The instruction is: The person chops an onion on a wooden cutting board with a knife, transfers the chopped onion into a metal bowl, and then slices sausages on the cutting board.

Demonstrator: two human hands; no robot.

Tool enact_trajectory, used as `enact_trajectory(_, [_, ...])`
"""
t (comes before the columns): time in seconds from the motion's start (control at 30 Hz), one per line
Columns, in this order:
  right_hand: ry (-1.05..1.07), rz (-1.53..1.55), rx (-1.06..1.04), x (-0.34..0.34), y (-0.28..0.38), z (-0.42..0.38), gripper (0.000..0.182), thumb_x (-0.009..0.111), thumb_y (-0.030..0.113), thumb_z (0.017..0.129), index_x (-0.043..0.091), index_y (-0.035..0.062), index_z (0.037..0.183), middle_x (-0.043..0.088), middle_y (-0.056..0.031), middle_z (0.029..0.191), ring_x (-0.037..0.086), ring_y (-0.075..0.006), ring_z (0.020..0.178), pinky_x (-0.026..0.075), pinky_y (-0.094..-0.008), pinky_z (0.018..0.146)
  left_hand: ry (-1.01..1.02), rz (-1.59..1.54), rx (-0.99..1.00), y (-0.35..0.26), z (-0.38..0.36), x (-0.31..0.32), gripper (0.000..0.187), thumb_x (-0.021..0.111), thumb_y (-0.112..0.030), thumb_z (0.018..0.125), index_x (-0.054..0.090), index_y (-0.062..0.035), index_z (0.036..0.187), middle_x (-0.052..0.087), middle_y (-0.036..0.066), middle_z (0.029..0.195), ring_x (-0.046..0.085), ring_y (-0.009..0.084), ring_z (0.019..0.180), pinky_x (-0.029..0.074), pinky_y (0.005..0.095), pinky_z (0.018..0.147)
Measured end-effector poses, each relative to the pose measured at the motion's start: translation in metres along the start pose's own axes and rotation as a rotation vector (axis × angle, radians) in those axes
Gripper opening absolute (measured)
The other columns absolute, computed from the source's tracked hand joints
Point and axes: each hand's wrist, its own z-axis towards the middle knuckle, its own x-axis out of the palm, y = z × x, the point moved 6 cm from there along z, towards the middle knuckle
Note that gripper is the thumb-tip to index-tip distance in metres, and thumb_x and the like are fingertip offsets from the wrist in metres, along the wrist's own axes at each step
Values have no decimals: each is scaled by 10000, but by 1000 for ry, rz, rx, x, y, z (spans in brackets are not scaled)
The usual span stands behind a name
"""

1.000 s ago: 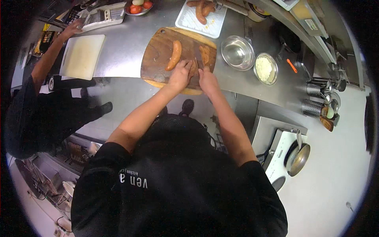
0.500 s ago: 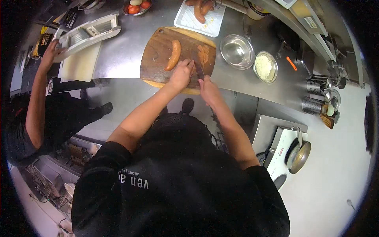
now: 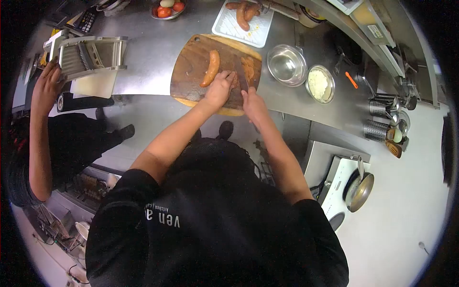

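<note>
A wooden cutting board (image 3: 185, 64) lies on the steel counter in front of me. My left hand (image 3: 219, 91) is closed over a piece of sausage (image 3: 234, 83), holding it on the board; the fingers cover part of it. Gripped in my right hand (image 3: 255, 105) is a knife (image 3: 243, 79), its blade just right of my left fingertips. Cut sausage slices (image 3: 249, 68) rest along the blade's right side. One whole sausage (image 3: 211, 68) sits to the left on the same board.
Behind the board stands a white tray (image 3: 262, 33) with sausages. To the right are a clear bowl (image 3: 287, 64) and a bowl of chopped white food (image 3: 319, 83). At left, a co-worker's hand (image 3: 46, 88) touches a mandoline slicer (image 3: 91, 55). A pan (image 3: 359, 193) sits lower right.
The co-worker's mandoline has moved left and turned to show its face. My knife has shifted slightly away from me, while my left hand stays almost in place.
</note>
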Motion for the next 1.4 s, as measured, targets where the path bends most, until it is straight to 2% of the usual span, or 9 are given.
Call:
enact_trajectory(0.23, [54,-13,13,2,1,-16,291,443,248,956,443,-39,910,595,-309,714,594,-483,732,464,-550,640,23,7,2,-2,-5,-4,415,623,-31,774,557,42,1178,564,213,1145,541,379,1031,447,409,895])
enact_trajectory(0.47, [60,5,10,16,-3,-7,297,435,250,957,449,-43,910,596,-309,718,596,-481,734,465,-547,659,29,25,3,2,-2,-2,371,610,-40,787,576,46,1147,583,212,1095,556,383,990,456,413,869])
enact_trajectory(0.57, [19,4,21,32,-1,23,297,426,249,958,459,-44,917,598,-311,725,599,-474,734,467,-544,678,19,35,28,6,-5,3,366,611,-50,793,575,52,1142,585,216,1078,557,386,985,460,416,855])
enact_trajectory(0.67, [-119,-35,-124,32,5,42,304,426,250,957,467,-49,925,600,-313,735,597,-476,737,468,-544,693,-8,40,49,5,-4,1,364,615,-60,796,575,55,1139,585,216,1075,557,387,987,463,413,850])
enact_trajectory(0.77, [-102,-102,-96,17,1,37,307,425,254,957,467,-49,931,603,-309,741,597,-475,734,470,-545,696,-24,-2,17,5,-4,-2,361,619,-62,795,578,53,1135,586,214,1079,557,386,991,465,408,856])
enact_trajectory(0.9, [-6,0,-4,1,5,11,300,422,257,960,458,-40,938,605,-311,747,599,-475,738,465,-551,688,-83,-65,23,2,-11,-8,350,622,-50,791,585,51,1123,590,212,1066,559,382,992,466,404,860])
enact_trajectory(1.23, [72,33,7,15,-2,-15,290,434,254,957,439,-34,921,597,-307,722,587,-487,714,455,-563,648,-61,-32,19,4,-11,-3,339,628,-4,761,605,55,1094,596,211,1063,565,376,981,468,402,853])
enact_trajectory(1.37, [92,27,51,28,-3,-3,291,445,254,952,441,-36,922,596,-312,726,586,-491,721,455,-560,649,-42,-27,35,10,-8,-1,326,614,4,762,606,64,1082,599,222,1048,571,380,959,471,407,844])
enact_trajectory(1.4, [41,21,6,34,-1,9,295,445,256,951,442,-38,924,596,-313,731,584,-494,722,455,-558,651,-28,-43,38,12,-9,3,327,614,6,760,605,67,1081,600,224,1044,573,382,952,472,406,844])
